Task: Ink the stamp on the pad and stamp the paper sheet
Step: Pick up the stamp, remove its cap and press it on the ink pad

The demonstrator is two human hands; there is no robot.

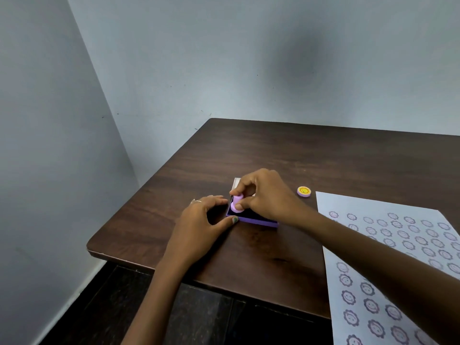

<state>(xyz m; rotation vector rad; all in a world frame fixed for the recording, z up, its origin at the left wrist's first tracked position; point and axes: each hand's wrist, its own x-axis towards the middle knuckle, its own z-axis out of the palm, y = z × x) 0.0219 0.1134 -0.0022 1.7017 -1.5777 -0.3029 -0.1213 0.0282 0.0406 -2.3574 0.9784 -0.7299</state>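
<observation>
**Inspector A:** Report on the person's arms and hands, please.

**Inspector B:** Both forearms are bare up to the frame's edge; no sleeves, watch or bracelet in view. The left hand [199, 221] carries one thin, silver-toned ring [198, 201] on a finger.

**Inspector A:** Nails?

**Inspector B:** The left thumbnail [235, 220] bears a dark, greenish tint; whether polish or ink, I cannot tell. The right hand [266, 195] shows no rings on its visible fingers. Its nails are short and unpainted where visible.
</observation>
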